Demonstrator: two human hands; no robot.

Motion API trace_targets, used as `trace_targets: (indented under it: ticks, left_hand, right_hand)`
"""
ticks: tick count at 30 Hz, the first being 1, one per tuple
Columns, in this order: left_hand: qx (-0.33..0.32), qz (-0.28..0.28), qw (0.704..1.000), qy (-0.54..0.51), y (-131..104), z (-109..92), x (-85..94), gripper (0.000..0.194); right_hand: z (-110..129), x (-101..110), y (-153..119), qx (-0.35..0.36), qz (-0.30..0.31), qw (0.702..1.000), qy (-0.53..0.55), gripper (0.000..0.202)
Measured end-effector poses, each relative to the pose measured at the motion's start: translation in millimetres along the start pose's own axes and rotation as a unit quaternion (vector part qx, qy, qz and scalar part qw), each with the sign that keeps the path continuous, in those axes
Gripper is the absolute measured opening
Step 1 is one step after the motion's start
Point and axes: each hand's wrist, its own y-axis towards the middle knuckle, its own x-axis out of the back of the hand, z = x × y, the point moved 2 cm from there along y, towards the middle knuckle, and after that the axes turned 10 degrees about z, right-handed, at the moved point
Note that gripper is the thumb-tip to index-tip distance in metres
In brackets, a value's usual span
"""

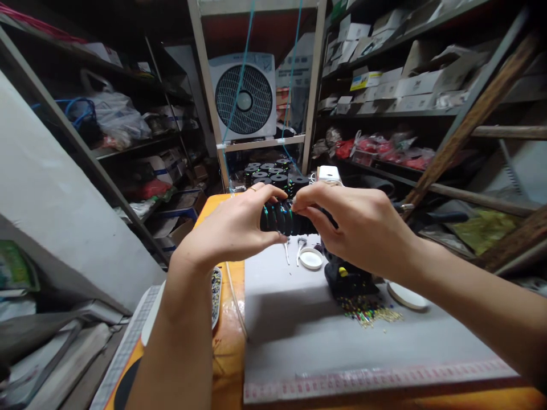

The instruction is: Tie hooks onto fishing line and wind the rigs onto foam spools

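Note:
A black roll (277, 220) with thin strands and small shiny beads wound around it is held above the table. My left hand (233, 225) curls around its left end, thumb below and fingers on top. At the roll's upper right, the thumb and fingertips of my right hand (356, 219) are pinched together; whatever lies between them is too small to make out. Below my right hand sits a black stand (352, 279) with a yellow knob, partly hidden. Loose coloured and gold beads (365, 310) lie scattered in front of it on a grey-white mat (294, 347).
Two white round lids, one near the middle (311, 259) and one to the right (408, 296), rest on the mat. A tray of beads (216, 296) is left. Several black spools (267, 171) stand behind, below a box fan (244, 99). Shelves flank both sides; a wooden ladder (474, 114) leans right.

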Motion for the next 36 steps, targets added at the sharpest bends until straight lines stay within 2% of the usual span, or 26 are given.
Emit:
trace_targets:
  ticks: [11, 21, 26, 30, 33, 35, 36]
  left_hand:
    - [0.000, -0.001, 1.000, -0.001, 1.1, 1.1, -0.5, 0.047]
    - [0.003, -0.005, 1.000, 0.002, -1.2, -0.3, -0.6, 0.041]
    - [-0.003, -0.016, 1.000, 0.003, -0.2, 5.1, -3.8, 0.042]
    - [-0.001, -0.018, 1.000, 0.012, -2.7, 1.4, -0.5, 0.047]
    - [-0.008, -0.063, 0.997, 0.032, -16.0, -11.4, 17.7, 0.060]
    - [0.005, -0.098, 0.995, 0.022, -29.3, -16.7, 31.4, 0.056]
    - [0.032, -0.109, 0.994, 0.009, -36.0, -16.1, 35.8, 0.045]
  right_hand:
    - [1.5, -1.4, -2.0, 0.010, -0.012, 0.999, -0.029, 0.020]
    - [16.0, -3.5, -2.2, 0.102, 0.015, 0.981, -0.167, 0.022]
    - [24.3, -9.4, -17.3, 0.138, 0.023, 0.961, -0.240, 0.020]
    - [28.9, -18.5, -43.3, 0.097, 0.114, 0.957, -0.247, 0.050]
    - [23.1, -7.8, -67.1, 0.052, 0.172, 0.968, -0.177, 0.070]
    - [9.2, 11.6, -83.3, 0.010, 0.160, 0.977, -0.141, 0.070]
    - [-1.4, 23.5, -91.7, -0.013, 0.132, 0.983, -0.128, 0.066]
